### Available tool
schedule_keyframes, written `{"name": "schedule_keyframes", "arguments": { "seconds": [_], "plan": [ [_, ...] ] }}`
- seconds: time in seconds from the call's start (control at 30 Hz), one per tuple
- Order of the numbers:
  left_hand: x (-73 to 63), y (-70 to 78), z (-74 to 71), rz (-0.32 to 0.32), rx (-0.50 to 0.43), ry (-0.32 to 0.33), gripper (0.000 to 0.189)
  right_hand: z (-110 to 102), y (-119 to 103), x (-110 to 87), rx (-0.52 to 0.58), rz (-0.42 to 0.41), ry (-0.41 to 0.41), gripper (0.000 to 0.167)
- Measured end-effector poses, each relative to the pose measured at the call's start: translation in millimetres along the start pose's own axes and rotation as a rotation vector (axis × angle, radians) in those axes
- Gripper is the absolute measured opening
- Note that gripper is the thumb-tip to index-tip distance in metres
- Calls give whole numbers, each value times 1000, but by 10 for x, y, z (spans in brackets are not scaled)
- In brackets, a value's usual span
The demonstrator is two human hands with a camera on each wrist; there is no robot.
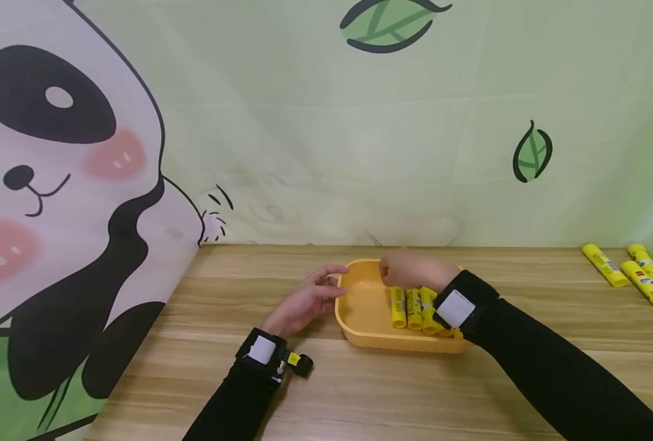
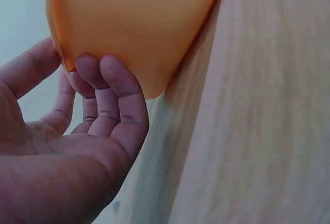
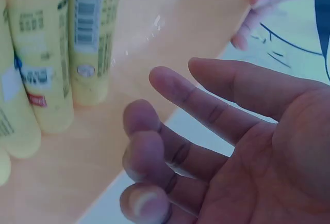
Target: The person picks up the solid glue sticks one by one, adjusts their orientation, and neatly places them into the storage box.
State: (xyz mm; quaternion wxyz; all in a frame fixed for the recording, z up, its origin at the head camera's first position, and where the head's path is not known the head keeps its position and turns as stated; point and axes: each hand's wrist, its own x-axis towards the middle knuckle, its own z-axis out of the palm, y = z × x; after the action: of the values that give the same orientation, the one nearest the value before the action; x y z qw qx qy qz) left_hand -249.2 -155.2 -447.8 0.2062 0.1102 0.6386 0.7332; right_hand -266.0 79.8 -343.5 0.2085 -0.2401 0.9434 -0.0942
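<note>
A yellow-orange plastic tray stands on the wooden table, with several yellow glue sticks lying side by side in its right half. At the tray's left end my left hand holds the rim, thumb at the edge and bent fingers against the outer wall. My right hand is over the back part of the tray, just behind the glue sticks. In the right wrist view its fingers are loosely bent, hold nothing, and stand apart from the nearest glue stick. My right wrist and sleeve hide the tray's right end.
Three more yellow glue sticks lie at the table's far right, near the back edge. A printed cloth with a panda and leaves rises behind the table. A small black camera sticks out from my left wrist strap.
</note>
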Motion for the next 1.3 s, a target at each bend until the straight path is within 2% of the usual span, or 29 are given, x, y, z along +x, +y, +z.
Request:
{"name": "schedule_keyframes", "arguments": {
  "seconds": [0.23, 0.47, 0.73, 1.0, 1.3],
  "plan": [
    [-3, -17, -15, -6, 12, 4, 51, -115, 75, -108, 43, 31, 29, 26],
    [-5, -19, -21, -1, 10, -1, 51, -182, 147, -111, 45, 35, 46, 28],
    [0, -18, -10, -5, 0, 4, 47, -281, 212, -197, 109, -18, 93, 28],
    [1, -13, -2, -9, 7, -4, 45, -380, 357, -345, 129, -104, 200, 22],
    [8, -16, -13, -9, 6, -3, 49, -471, 596, -476, 225, -91, 239, 26]
  ]
}}
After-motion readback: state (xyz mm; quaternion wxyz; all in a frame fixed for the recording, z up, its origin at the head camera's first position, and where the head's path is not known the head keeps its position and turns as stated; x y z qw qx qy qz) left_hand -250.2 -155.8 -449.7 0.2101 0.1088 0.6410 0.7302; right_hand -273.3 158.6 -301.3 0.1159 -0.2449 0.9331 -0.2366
